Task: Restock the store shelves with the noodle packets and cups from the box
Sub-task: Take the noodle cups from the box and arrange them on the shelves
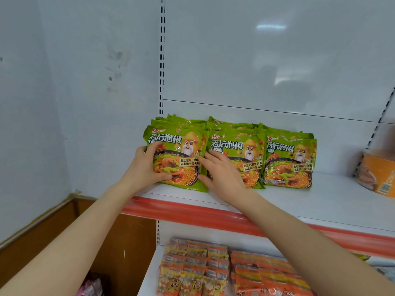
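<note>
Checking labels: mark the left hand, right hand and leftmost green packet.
left hand (147,167), head view, back of hand.
right hand (222,176), head view, back of hand.
leftmost green packet (181,144), head view, printed front.

Three front packets are stood side by side on the upper shelf at mid-frame, with further packets lined up behind each toward the rear panel. The left front packet is held at its left edge by the left hand. The right hand is laid flat where that packet meets the middle front packet, which is touched by the right front packet. A cup is placed on the same shelf at the right edge, well apart. At bottom centre, the lower shelf is covered with small packets.
</note>
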### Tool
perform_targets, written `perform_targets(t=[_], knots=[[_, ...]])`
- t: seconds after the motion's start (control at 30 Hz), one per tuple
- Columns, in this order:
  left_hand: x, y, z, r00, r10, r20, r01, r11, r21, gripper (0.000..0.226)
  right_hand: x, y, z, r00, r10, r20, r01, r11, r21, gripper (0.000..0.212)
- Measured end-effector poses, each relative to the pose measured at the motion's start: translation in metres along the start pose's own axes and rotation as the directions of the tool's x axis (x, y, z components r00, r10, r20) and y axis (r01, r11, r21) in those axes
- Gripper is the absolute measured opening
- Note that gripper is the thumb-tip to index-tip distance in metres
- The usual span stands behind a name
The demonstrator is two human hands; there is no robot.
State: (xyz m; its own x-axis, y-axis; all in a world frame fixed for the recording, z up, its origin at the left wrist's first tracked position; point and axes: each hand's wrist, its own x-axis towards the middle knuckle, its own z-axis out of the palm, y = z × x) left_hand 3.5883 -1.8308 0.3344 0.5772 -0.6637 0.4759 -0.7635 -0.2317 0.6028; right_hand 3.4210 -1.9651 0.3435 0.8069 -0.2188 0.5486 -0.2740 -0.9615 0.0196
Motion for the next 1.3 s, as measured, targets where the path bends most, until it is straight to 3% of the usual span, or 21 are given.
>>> perform_targets(t=[0.53,0.67,0.77,0.87,0.97,1.1,1.3], knots=[[-0.001,0.008,0.0,1.0,-0.023,0.02,0.022,0.999,0.029,0.094,0.002,0.004,0.002,0.988,0.073,0.135,-0.067,0.997,-0.048,0.068],[-0.005,0.003,-0.005,0.998,-0.023,0.052,0.021,0.999,0.049,0.105,-0.004,0.006,-0.007,0.989,0.075,0.124,-0.076,0.997,0.002,0.07],[-0.009,0.001,-0.01,0.999,0.008,0.035,-0.015,0.977,0.212,0.116,-0.013,0.023,-0.02,0.992,0.094,0.085,-0.086,0.992,-0.087,0.075],[-0.014,0.009,-0.006,0.977,0.204,0.06,-0.209,0.872,0.443,0.104,-0.021,0.047,-0.029,0.975,0.183,0.124,-0.156,0.968,-0.197,0.082],[-0.013,0.024,0.01,0.947,0.257,0.191,-0.32,0.783,0.534,0.09,-0.024,0.066,-0.031,0.947,0.25,0.201,-0.196,0.947,-0.254,0.087],[-0.005,0.033,0.025,0.94,0.2,0.277,-0.325,0.774,0.544,0.075,-0.024,0.076,-0.027,0.949,0.237,0.207,-0.185,0.952,-0.242,0.085],[0.0,0.037,0.031,0.955,0.204,0.213,-0.29,0.788,0.544,0.071,-0.022,0.079,-0.021,0.96,0.224,0.17,-0.177,0.95,-0.256,0.083]])
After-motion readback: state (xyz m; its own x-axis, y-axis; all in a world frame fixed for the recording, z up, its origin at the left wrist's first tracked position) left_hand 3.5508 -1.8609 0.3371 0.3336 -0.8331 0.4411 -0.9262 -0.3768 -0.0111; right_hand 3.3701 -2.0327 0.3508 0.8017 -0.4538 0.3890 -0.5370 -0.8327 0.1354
